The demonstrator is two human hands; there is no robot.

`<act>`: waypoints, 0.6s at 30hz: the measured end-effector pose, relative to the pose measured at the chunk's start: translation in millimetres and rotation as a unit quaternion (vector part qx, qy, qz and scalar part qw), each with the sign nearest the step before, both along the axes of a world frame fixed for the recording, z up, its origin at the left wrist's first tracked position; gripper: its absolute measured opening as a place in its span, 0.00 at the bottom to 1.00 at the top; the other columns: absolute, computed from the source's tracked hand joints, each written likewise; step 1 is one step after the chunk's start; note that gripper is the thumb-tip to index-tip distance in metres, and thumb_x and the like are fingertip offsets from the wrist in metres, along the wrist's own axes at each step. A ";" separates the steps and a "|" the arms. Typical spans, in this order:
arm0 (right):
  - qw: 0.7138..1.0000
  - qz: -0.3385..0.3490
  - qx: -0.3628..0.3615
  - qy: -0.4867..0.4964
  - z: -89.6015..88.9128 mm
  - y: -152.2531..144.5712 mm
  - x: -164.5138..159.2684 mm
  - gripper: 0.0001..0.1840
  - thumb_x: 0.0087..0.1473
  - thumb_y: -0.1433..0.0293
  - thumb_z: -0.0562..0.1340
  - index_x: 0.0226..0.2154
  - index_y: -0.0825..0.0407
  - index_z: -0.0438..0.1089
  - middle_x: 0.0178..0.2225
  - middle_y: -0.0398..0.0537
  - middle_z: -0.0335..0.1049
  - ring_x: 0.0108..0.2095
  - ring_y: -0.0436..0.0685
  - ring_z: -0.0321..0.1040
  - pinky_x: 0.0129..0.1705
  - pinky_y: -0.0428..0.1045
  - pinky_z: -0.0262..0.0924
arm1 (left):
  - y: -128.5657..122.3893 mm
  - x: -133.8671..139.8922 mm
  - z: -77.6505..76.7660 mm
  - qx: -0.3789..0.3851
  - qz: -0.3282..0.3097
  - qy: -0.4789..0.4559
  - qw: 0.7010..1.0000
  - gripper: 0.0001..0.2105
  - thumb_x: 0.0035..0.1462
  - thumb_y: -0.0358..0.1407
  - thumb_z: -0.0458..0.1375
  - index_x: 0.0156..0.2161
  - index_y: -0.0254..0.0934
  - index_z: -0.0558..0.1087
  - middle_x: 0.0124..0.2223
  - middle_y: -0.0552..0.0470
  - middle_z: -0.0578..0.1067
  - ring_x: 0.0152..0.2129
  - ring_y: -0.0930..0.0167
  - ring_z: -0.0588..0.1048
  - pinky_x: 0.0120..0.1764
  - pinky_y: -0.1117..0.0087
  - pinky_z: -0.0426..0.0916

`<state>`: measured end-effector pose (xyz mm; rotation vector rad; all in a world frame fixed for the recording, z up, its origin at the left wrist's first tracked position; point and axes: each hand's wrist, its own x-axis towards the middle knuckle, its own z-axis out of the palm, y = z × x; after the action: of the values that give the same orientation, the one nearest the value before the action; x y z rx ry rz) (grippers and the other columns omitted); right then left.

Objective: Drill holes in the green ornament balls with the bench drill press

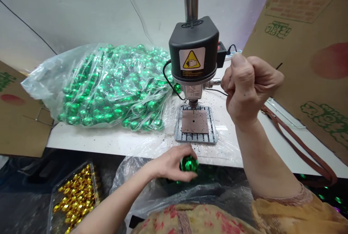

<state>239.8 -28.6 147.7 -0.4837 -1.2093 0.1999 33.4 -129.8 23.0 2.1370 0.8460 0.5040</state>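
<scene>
My left hand (pixel 172 163) is closed around a shiny green faceted ball (pixel 189 163), just in front of the table edge. On the table stands a small black bench drill press (pixel 193 51) with a warning label. Its slotted metal base (pixel 178 136) carries a brown plate (pixel 199 127) with a small dark hole. The drill bit hangs above that plate. Raised at the right of the machine, my right hand (pixel 246 85) makes a fist around the drill press handle. Most of the handle is hidden by the fingers; its silver hub (pixel 216 82) shows beside them.
A clear plastic bag (pixel 114 85) full of green balls lies left of the drill press. Gold balls (pixel 77 194) fill a container at lower left. Cardboard boxes (pixel 307 63) stand at both sides. A brown strap (pixel 293 138) lies at right. Dark shavings dot the table.
</scene>
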 end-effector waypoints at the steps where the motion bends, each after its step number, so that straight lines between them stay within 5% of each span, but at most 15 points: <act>1: 1.000 0.004 0.001 0.004 -0.5 -0.1 -0.1 0.26 0.62 0.61 0.62 0.17 0.48 0.53 0.14 0.39 0.49 0.15 0.49 0.47 0.21 0.54 0.45 | -8.2 -5.5 4.1 -0.003 -0.043 0.045 0.998 0.18 0.50 0.41 0.72 0.44 0.41 0.75 0.40 0.50 0.78 0.35 0.65 0.76 0.36 0.68 0.67; 3: 1.000 0.009 0.001 0.018 -0.6 -0.2 -1.1 0.27 0.62 0.62 0.62 0.16 0.47 0.53 0.13 0.39 0.49 0.15 0.49 0.47 0.20 0.54 0.46 | -13.6 -14.9 7.7 -0.001 -0.077 0.086 0.993 0.19 0.51 0.45 0.72 0.45 0.41 0.76 0.40 0.49 0.79 0.36 0.64 0.77 0.36 0.68 0.68; 6: 0.999 0.014 0.004 0.038 -0.1 0.1 -3.0 0.27 0.61 0.64 0.63 0.15 0.47 0.54 0.13 0.38 0.46 0.15 0.49 0.48 0.20 0.53 0.46 | 13.2 -25.1 4.0 0.029 0.018 0.037 0.999 0.12 0.62 0.42 0.64 0.47 0.40 0.75 0.44 0.48 0.80 0.41 0.65 0.78 0.44 0.67 0.70; 12: 0.997 0.038 0.039 0.054 -0.2 1.0 -4.7 0.25 0.61 0.72 0.62 0.15 0.50 0.56 0.13 0.36 0.46 0.15 0.45 0.48 0.19 0.50 0.42 | 155.6 -20.0 -11.8 0.129 0.317 -0.009 0.940 0.11 0.57 0.25 0.54 0.42 0.36 0.75 0.44 0.43 0.79 0.45 0.61 0.77 0.54 0.56 0.70; 18: 0.996 0.044 0.057 0.046 -0.3 2.1 -5.5 0.24 0.61 0.72 0.62 0.16 0.50 0.56 0.14 0.36 0.45 0.15 0.45 0.48 0.19 0.50 0.41 | 252.4 4.8 -20.9 0.111 0.326 -0.076 0.936 0.14 0.57 0.34 0.63 0.49 0.40 0.75 0.53 0.42 0.79 0.58 0.52 0.70 0.59 0.49 0.67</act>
<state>234.2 -26.5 147.4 -0.3193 -1.1461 0.2238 38.2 122.6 2.0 1.9396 1.4678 1.1323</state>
